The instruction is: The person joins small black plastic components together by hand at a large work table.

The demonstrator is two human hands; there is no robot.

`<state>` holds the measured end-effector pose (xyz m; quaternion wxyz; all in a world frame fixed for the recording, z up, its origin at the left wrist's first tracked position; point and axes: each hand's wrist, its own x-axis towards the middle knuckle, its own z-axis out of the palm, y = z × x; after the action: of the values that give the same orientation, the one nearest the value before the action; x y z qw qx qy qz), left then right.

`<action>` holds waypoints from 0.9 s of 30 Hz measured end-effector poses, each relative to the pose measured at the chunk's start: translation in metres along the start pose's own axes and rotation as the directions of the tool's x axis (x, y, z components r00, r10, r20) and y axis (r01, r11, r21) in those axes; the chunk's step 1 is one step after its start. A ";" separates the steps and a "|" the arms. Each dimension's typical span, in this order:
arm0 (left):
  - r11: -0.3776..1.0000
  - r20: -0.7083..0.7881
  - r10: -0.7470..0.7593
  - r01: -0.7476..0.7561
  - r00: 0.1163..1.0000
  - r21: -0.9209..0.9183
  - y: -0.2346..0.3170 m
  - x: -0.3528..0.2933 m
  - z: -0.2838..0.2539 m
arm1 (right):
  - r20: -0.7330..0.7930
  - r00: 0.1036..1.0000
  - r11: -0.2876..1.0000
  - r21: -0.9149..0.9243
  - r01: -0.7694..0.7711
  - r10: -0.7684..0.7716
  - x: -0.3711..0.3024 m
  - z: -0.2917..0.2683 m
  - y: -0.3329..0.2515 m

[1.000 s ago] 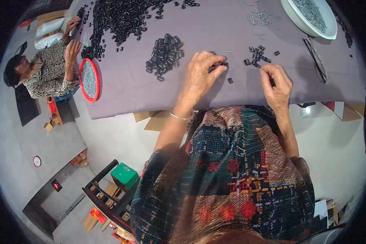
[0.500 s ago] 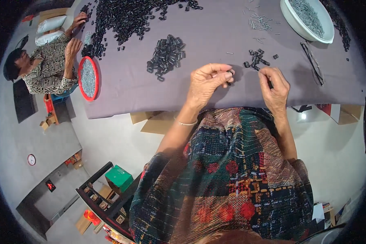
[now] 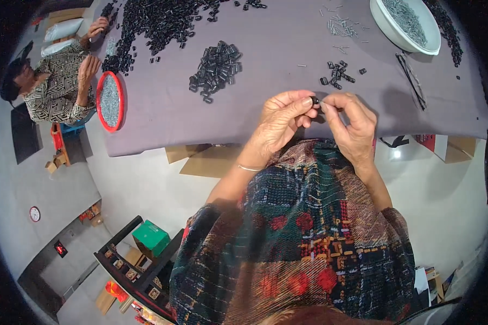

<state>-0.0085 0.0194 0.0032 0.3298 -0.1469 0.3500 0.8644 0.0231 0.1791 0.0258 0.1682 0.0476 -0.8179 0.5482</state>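
A small black plastic piece (image 3: 315, 101) sits between the thumb and fingertips of my left hand (image 3: 283, 118). My right hand (image 3: 352, 123) meets it from the right, thumb and forefinger pinched together at the piece's edge. Whatever lies in that pinch is too small to make out. Just beyond my hands is a little cluster of black pieces (image 3: 339, 75), and a single metal pin (image 3: 301, 65) lies left of it. Farther left rests a larger heap of black pieces (image 3: 216, 70).
Loose pins (image 3: 341, 26) lie near a white tub of pins (image 3: 435, 47) at the far right. Folded glasses (image 3: 412, 81) rest below the tub. At the far left, a person (image 3: 59, 86) works beside a red-rimmed basket (image 3: 121, 103) and a big black pile (image 3: 152, 27).
My right hand has moved left from beside the small cluster and now meets my left hand. The left hand has turned slightly, bringing the black piece into plainer view.
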 end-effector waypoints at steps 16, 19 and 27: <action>0.946 0.049 0.185 -0.191 0.982 0.261 -0.005 -0.005 -0.001 | -0.025 0.995 0.995 0.025 -0.094 0.095 -0.007 -0.003 0.004; 0.735 -0.068 0.340 -0.219 0.938 0.642 -0.002 -0.009 0.009 | -0.052 0.994 0.995 0.026 -0.098 0.099 -0.009 -0.007 0.016; 0.069 0.262 0.499 -0.339 0.826 0.938 0.015 0.031 -0.011 | -0.158 0.965 0.975 -0.034 -0.219 0.211 -0.017 -0.011 0.045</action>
<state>-0.0419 0.0180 -0.0120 0.0600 0.1418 0.8531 0.4985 0.0298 0.2048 -0.0156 0.1714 -0.0881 -0.8166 0.5441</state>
